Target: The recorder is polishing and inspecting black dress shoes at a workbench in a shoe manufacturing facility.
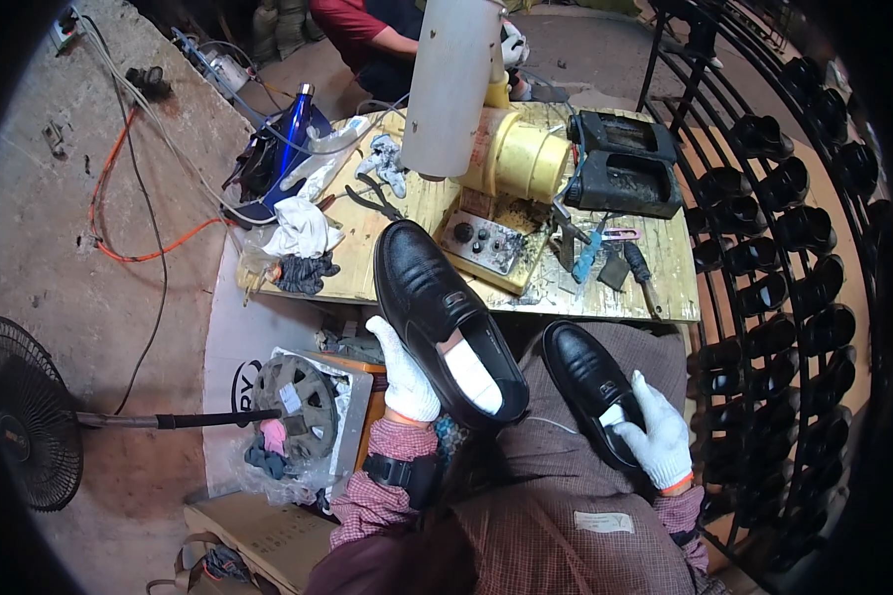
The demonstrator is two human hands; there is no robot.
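A black leather loafer (417, 283) with a small metal buckle and a white insole is held up by my left hand (404, 375), in a white knit glove, near the table's front edge. The fingers of that hand go out of sight behind the shoe. My right hand (657, 433), gloved the same way, grips a second black loafer (577, 369) over my lap. Its thumb lies along the outer side, and its fingers reach to the shoe's opening. Both toes point away from me toward the wooden worktable (357, 263).
On the table stand a yellow machine (516, 159), a control box (481, 241), black trays (625, 183), pliers (374, 198), more hand tools and a blue bottle (296, 129). A shoe rack (734, 188) lines the right. A fan (25, 416) stands left. Another person (367, 40) sits beyond.
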